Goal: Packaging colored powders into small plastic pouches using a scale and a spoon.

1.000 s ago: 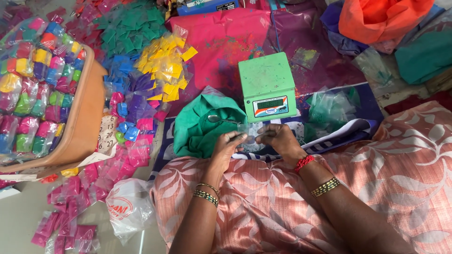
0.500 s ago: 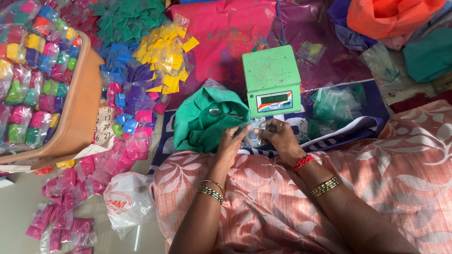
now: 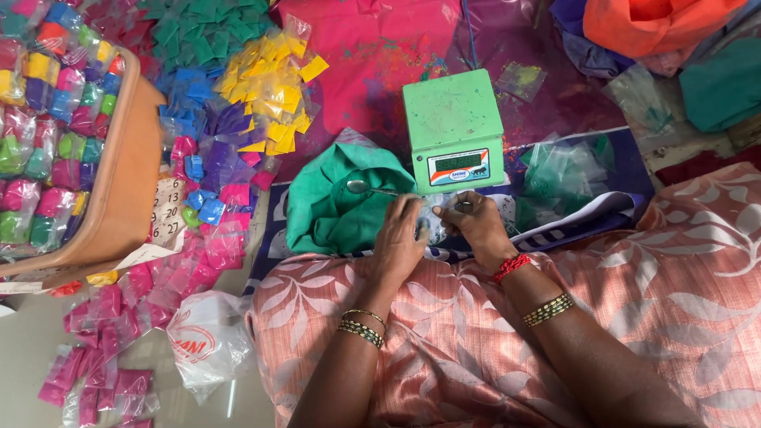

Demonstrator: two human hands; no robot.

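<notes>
My left hand [image 3: 399,240] and my right hand [image 3: 473,227] meet just in front of a small green weighing scale [image 3: 453,129], both pinching a small clear plastic packet [image 3: 430,217] between them. A metal spoon [image 3: 371,189] lies on an open bag of green powder [image 3: 337,204] right beside my left hand. Both wrists wear bangles, and the right one has a red thread. My lap is covered by pink patterned cloth [image 3: 444,333].
A brown tray [image 3: 125,186] at the left holds several mixed coloured packets. Heaps of yellow [image 3: 273,87], blue, green and pink packets [image 3: 143,293] lie on the floor. A white plastic bag [image 3: 208,342] sits near my knee. Orange and teal bags are at top right.
The view has shifted slightly. My two hands stay together at the scale's front, fingers working on the small packet; the spoon rests on the green bag.
</notes>
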